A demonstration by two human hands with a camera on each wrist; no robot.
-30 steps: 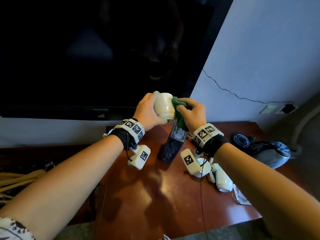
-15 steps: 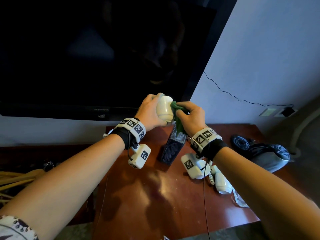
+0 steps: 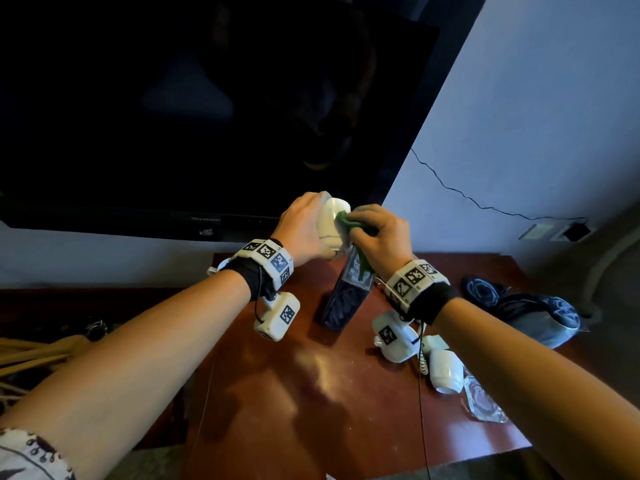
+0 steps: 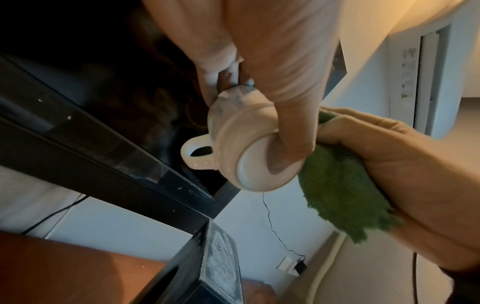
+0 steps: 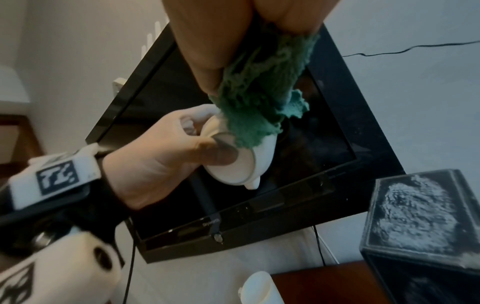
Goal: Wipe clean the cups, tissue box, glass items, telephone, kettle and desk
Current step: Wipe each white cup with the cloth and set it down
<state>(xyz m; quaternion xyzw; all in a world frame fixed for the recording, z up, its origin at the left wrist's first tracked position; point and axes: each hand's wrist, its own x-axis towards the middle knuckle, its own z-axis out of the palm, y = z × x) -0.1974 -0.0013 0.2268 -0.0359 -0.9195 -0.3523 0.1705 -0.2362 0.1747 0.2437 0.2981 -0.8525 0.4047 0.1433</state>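
Head view: cup [image 3: 333,223] up over the surface [image 3: 311,393], in front of the TV, left hand [image 3: 304,230] wrapped round its body, right hand [image 3: 379,233] bunching a green cloth [image 3: 346,220] against its side. Spare cup [image 3: 446,370] tipped over below, box [image 3: 343,299] standing between the wrists.

Left wrist view: thumb across the base [image 4: 254,172], handle [image 4: 194,152] free. Probably light, glazed, slick and breakable; best gripped round the body, not by that handle.

Right wrist view: cloth [image 5: 257,98] soft, clenched in the fingers, draped on the cup wall.
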